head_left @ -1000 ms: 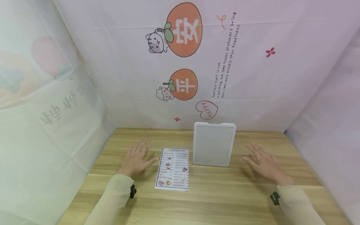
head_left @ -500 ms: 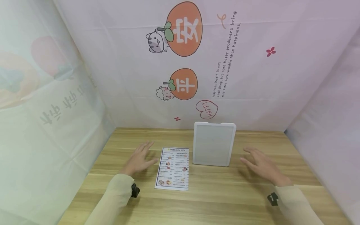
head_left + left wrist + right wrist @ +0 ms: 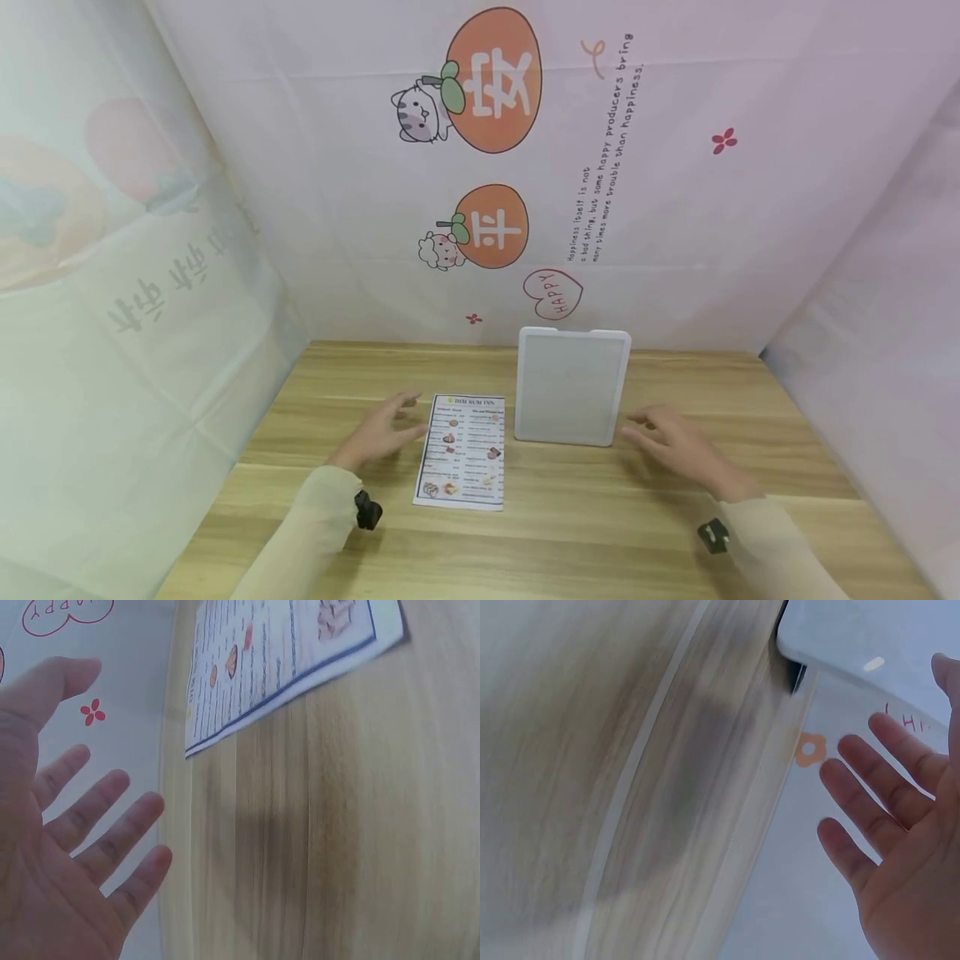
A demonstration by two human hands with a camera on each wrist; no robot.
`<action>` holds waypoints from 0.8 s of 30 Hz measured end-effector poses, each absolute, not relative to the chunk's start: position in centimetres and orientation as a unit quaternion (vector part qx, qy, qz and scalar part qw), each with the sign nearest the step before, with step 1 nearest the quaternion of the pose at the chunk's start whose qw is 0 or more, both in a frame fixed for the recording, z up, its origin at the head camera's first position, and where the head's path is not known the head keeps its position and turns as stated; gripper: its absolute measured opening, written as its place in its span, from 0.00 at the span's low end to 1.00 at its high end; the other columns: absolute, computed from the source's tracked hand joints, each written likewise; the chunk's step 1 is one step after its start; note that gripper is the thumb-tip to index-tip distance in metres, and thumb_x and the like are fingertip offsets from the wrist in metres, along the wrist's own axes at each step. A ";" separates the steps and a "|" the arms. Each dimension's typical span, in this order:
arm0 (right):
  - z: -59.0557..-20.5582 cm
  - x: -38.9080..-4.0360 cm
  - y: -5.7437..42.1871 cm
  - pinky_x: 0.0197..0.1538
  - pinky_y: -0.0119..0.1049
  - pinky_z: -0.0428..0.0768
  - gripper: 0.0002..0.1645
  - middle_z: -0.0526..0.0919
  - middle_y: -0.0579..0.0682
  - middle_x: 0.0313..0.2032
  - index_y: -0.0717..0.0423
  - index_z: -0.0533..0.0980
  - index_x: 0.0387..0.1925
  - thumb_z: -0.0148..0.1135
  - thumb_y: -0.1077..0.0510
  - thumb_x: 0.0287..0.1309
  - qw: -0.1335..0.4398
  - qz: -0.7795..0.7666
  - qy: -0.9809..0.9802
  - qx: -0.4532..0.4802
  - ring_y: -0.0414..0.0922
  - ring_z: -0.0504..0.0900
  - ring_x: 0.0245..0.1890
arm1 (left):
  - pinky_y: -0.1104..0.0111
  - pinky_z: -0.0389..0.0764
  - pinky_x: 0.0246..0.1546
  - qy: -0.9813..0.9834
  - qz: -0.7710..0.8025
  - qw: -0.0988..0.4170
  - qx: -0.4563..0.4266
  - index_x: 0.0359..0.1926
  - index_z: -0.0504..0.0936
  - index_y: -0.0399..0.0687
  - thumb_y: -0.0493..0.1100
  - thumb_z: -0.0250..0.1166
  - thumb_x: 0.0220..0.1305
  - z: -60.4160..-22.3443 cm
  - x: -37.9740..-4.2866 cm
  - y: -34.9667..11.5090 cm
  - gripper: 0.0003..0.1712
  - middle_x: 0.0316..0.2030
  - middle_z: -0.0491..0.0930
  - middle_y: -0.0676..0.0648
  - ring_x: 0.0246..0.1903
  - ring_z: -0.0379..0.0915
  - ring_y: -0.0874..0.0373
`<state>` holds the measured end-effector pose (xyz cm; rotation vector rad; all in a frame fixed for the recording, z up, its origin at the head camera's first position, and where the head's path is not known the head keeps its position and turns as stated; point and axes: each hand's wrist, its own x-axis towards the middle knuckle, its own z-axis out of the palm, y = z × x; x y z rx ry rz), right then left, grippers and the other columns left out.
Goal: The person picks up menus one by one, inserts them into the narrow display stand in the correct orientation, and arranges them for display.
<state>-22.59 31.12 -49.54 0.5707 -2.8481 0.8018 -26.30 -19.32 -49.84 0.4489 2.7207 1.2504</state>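
Note:
A printed menu sheet [image 3: 463,454] headed "DIM SUM INN" lies flat on the wooden table. Just left of it is my left hand [image 3: 381,433], its thumb near the sheet's left edge, holding nothing. The left wrist view shows that hand [image 3: 82,847] with loosely bent, spread fingers, apart from the menu sheet [image 3: 277,660]. A white-framed panel [image 3: 572,387] with a grey face stands upright behind and right of the sheet. My right hand [image 3: 678,450] is close to the panel's right edge, fingertips pointing at it. In the right wrist view the relaxed fingers hold nothing, below the panel's corner [image 3: 832,637].
The wooden table [image 3: 570,533] ends at a printed white cloth [image 3: 360,200] hung behind it. More cloth hangs at the left [image 3: 150,400] and right sides. Each wrist wears a small black camera, one at the left wrist [image 3: 367,509].
Both hands have moved inward, the left toward the menu sheet and the right toward the panel. Their fingers, spread before, are now more bent. The sheet and panel stay put.

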 end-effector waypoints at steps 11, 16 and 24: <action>-49.9 -22.7 28.4 0.46 0.44 0.83 0.14 0.86 0.40 0.40 0.52 0.83 0.46 0.63 0.48 0.68 0.063 0.266 -0.935 0.227 0.42 0.84 0.41 | 0.44 0.77 0.55 0.885 0.441 0.075 0.131 0.68 0.72 0.44 0.47 0.68 0.67 -50.9 -26.9 -18.8 0.31 0.56 0.79 0.40 0.53 0.78 0.42; -50.1 -22.7 26.9 0.48 0.43 0.82 0.17 0.84 0.40 0.43 0.50 0.83 0.48 0.60 0.44 0.70 0.026 0.298 -0.927 0.228 0.42 0.82 0.44 | 0.48 0.78 0.54 0.878 0.452 0.092 0.125 0.66 0.73 0.42 0.46 0.67 0.68 -51.3 -27.2 -18.7 0.29 0.54 0.80 0.40 0.51 0.79 0.44; -49.9 -22.9 24.3 0.51 0.40 0.80 0.22 0.84 0.49 0.48 0.58 0.80 0.55 0.58 0.47 0.72 -0.061 0.391 -0.890 0.228 0.47 0.81 0.49 | 0.56 0.82 0.46 0.872 0.466 0.113 0.094 0.63 0.77 0.41 0.48 0.67 0.68 -51.8 -27.8 -18.5 0.26 0.49 0.84 0.44 0.42 0.82 0.54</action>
